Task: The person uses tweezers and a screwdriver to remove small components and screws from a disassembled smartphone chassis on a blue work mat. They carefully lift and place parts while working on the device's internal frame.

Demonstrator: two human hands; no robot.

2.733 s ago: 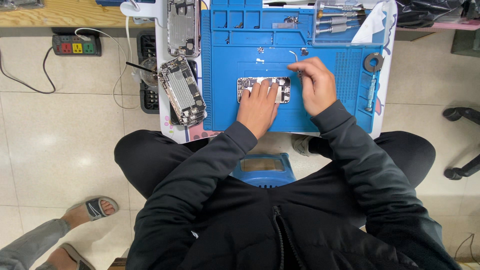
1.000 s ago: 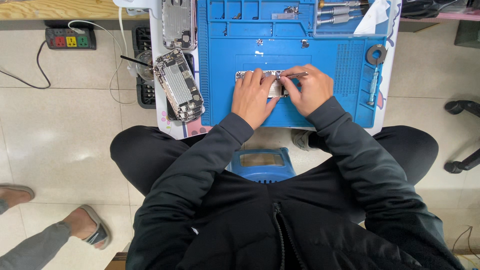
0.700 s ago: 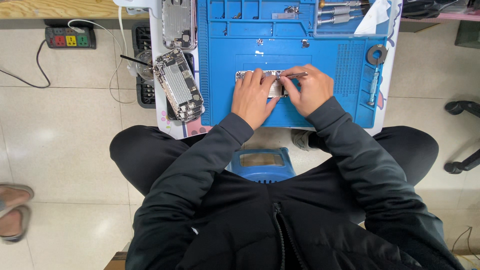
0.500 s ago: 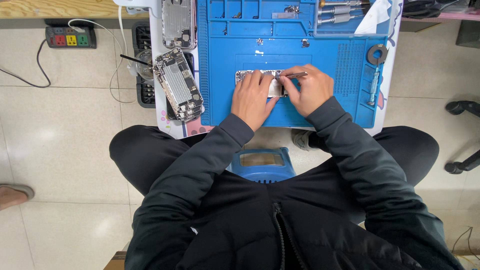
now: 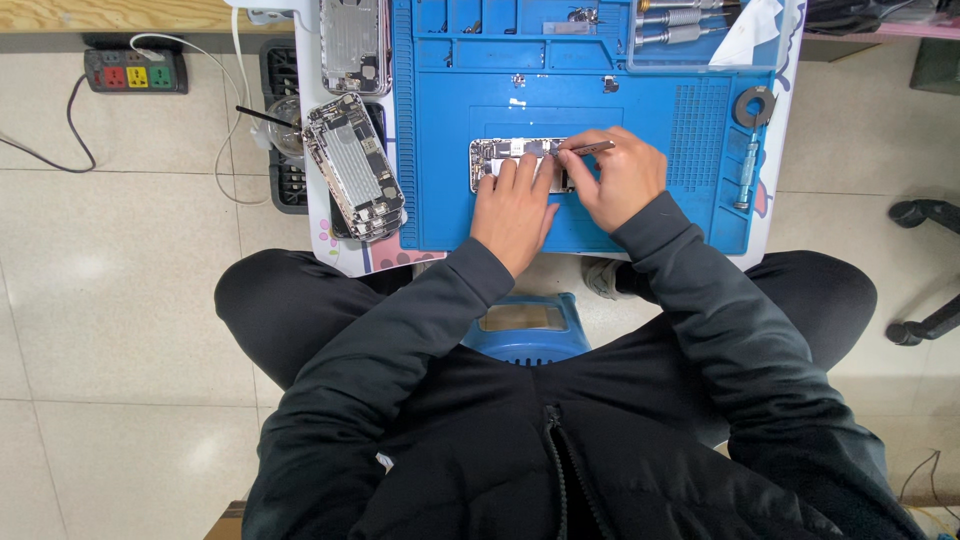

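An opened phone body (image 5: 505, 155) with exposed parts lies on the blue work mat (image 5: 450, 150). My left hand (image 5: 515, 205) presses flat on the phone's near edge, fingers spread over it. My right hand (image 5: 622, 180) grips thin metal tweezers (image 5: 588, 148), whose tip points left into the phone's insides. Both sleeves are black.
Two more opened phone bodies (image 5: 355, 165) (image 5: 352, 45) lie left of the mat. Screwdrivers (image 5: 672, 20) and a white tissue (image 5: 750, 30) sit at the mat's top right; a tape roll (image 5: 754, 105) and a driver (image 5: 744, 172) at right. A power strip (image 5: 135, 72) lies on the floor.
My right hand moved from the mat's right side onto the phone and now holds tweezers; it has stayed there. A passer-by's sandalled feet at lower left have left the view.
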